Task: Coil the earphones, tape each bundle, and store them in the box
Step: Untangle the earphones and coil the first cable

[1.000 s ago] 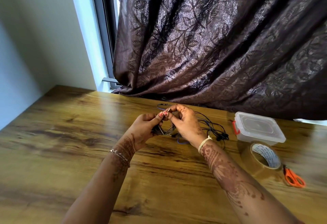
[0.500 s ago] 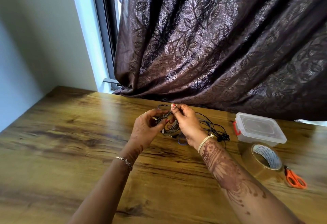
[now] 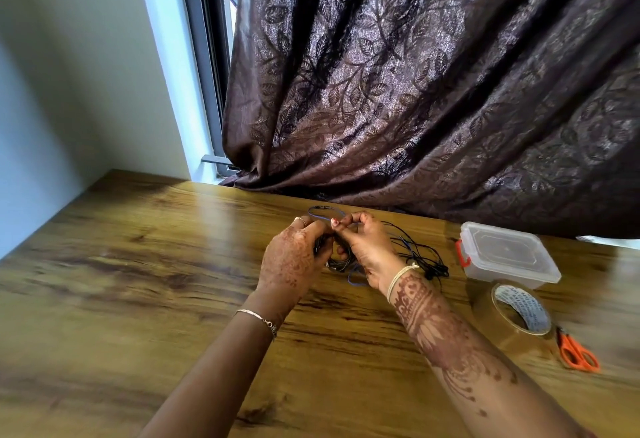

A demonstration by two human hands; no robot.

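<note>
Left of the clear lidded plastic box (image 3: pixel 507 255), both the left hand (image 3: pixel 292 261) and right hand (image 3: pixel 367 247) pinch the thin, limp tangled earphone cords (image 3: pixel 341 262), which likely spring loose unless gripped across the loops.

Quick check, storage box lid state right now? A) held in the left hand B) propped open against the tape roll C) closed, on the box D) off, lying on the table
C: the clear lid sits flat on the plastic box, orange latch at its side.
</note>
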